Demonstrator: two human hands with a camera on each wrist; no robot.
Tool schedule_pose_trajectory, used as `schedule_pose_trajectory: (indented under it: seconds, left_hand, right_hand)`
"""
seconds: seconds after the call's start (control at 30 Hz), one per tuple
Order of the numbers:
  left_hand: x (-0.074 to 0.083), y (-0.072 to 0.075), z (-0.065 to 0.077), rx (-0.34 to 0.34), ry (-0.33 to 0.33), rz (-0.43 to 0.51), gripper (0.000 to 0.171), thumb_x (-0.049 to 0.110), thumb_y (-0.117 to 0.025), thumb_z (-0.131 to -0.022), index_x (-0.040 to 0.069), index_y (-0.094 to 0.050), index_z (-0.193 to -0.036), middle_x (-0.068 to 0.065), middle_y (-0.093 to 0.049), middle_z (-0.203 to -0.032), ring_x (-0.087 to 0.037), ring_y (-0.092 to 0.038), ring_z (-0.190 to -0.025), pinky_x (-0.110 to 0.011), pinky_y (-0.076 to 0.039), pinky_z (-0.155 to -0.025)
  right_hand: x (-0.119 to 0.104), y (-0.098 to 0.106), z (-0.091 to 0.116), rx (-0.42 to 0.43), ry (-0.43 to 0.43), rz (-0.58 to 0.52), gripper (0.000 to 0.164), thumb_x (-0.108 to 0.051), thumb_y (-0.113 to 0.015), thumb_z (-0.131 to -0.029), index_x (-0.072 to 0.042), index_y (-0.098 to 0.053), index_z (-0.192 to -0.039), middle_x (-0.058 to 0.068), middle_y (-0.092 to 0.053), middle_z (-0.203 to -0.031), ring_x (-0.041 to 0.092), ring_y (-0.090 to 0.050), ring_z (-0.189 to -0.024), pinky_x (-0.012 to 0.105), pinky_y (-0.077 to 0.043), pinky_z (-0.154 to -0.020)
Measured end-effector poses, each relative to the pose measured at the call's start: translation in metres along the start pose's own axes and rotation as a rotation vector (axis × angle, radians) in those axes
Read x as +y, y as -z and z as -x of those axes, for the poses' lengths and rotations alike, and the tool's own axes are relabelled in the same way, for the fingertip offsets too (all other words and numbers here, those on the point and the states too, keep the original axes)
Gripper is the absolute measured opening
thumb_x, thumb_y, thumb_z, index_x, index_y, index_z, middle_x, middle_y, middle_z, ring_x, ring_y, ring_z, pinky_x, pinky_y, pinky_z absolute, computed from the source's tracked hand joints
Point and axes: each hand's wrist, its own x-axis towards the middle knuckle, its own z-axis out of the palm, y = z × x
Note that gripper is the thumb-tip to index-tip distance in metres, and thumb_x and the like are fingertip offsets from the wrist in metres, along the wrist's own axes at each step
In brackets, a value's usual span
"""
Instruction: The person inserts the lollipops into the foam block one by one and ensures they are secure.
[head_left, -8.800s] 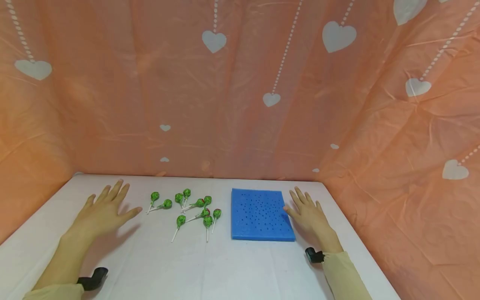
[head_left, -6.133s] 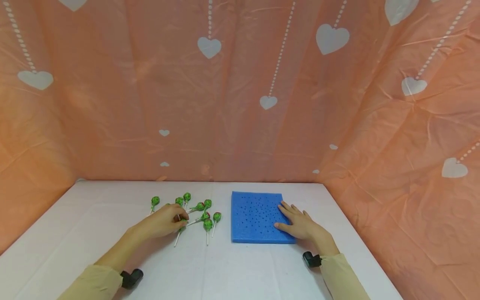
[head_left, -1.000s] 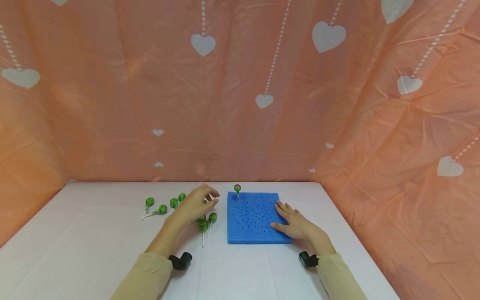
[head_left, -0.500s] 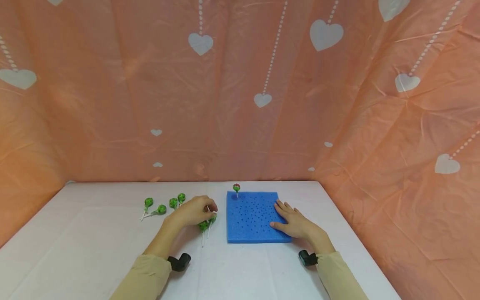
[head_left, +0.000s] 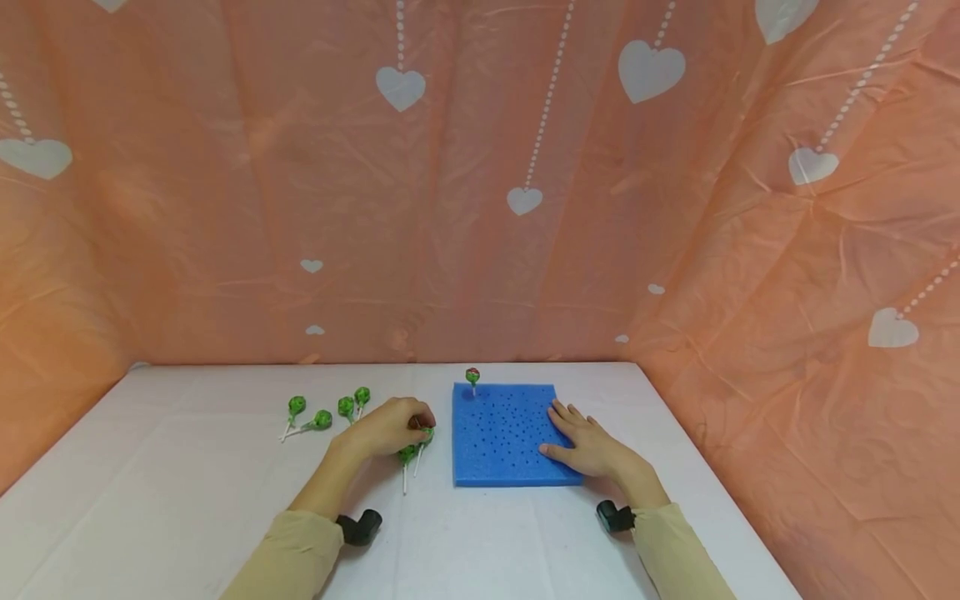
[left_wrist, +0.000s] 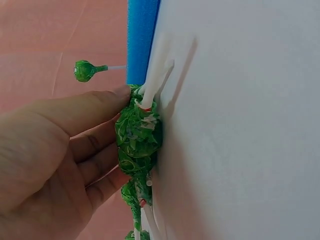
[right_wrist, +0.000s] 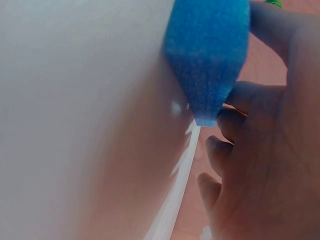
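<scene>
My left hand reaches down among green-wrapped lollipops and, with thumb and curled fingers, pinches one that its fingers mostly hide. In the left wrist view the thumb tip meets green wrapping at the far side of the bunched lollipops. Just by the fingertips lie a lollipop and another lollipop, sticks toward me. My right hand rests spread on the right side of a blue foam block dotted with small holes. One lollipop stands upright in the block's far left corner.
Further left on the white table lie several lollipops, among them a pair with crossing sticks and two side by side. An orange curtain with white hearts closes off the back and sides.
Earlier, my left hand moved from the left to the lollipops, and one came to stand in the foam. Over the last second it lowered and its fingers closed in. The right hand stays on the block.
</scene>
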Motion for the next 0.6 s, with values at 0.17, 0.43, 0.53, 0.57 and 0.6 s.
schedule_pose_trajectory:
  seconds: [0.17, 0.43, 0.53, 0.57, 0.6]
  left_hand:
    - [-0.0021, -0.0002, -0.0005, -0.003, -0.026, 0.005, 0.014, 0.002, -0.073, -0.095, 0.003, -0.074, -0.108, -0.001, -0.070, -0.099, -0.014, -0.062, -0.091, -0.035, -0.056, -0.084]
    - [-0.0004, -0.0007, -0.0011, 0.028, 0.006, 0.022, 0.015, 0.001, -0.073, -0.094, 0.003, -0.074, -0.109, -0.002, -0.069, -0.101, -0.015, -0.063, -0.093, -0.037, -0.058, -0.086]
    - [0.0007, 0.0007, -0.0014, 0.050, -0.013, 0.030, 0.016, 0.000, -0.074, -0.093, 0.002, -0.073, -0.110, -0.002, -0.069, -0.101, -0.016, -0.064, -0.094, -0.036, -0.058, -0.085]
    - [0.0013, 0.0014, -0.0015, 0.060, -0.026, 0.031, 0.017, -0.001, -0.073, -0.093, 0.001, -0.073, -0.110, -0.002, -0.069, -0.101, -0.017, -0.064, -0.094, -0.036, -0.058, -0.084]
    - [0.0018, 0.0019, -0.0016, 0.071, -0.040, 0.028, 0.017, -0.001, -0.073, -0.093, 0.001, -0.072, -0.110, -0.002, -0.068, -0.102, -0.017, -0.064, -0.094, -0.035, -0.057, -0.083]
  right_hand:
    - [-0.0003, 0.0001, 0.0002, -0.004, 0.000, -0.007, 0.081, -0.047, -0.059, -0.103, -0.002, -0.028, -0.162, 0.017, -0.018, -0.172, 0.043, -0.010, -0.158, 0.063, -0.008, -0.125]
    - [-0.0004, -0.0004, 0.0005, -0.006, -0.004, -0.008, 0.081, -0.048, -0.059, -0.103, -0.002, -0.028, -0.162, 0.017, -0.018, -0.172, 0.043, -0.009, -0.158, 0.063, -0.008, -0.125]
    - [-0.0008, -0.0002, 0.0006, -0.005, -0.004, -0.011, 0.081, -0.048, -0.059, -0.103, -0.002, -0.028, -0.162, 0.017, -0.018, -0.172, 0.042, -0.009, -0.158, 0.063, -0.008, -0.125]
    - [-0.0011, 0.0000, 0.0008, -0.005, -0.005, -0.012, 0.081, -0.048, -0.059, -0.103, -0.003, -0.028, -0.163, 0.017, -0.018, -0.172, 0.042, -0.009, -0.158, 0.063, -0.008, -0.125]
    - [-0.0012, -0.0001, 0.0009, -0.005, -0.005, -0.014, 0.081, -0.048, -0.059, -0.103, -0.003, -0.028, -0.163, 0.017, -0.018, -0.172, 0.042, -0.009, -0.158, 0.063, -0.008, -0.126]
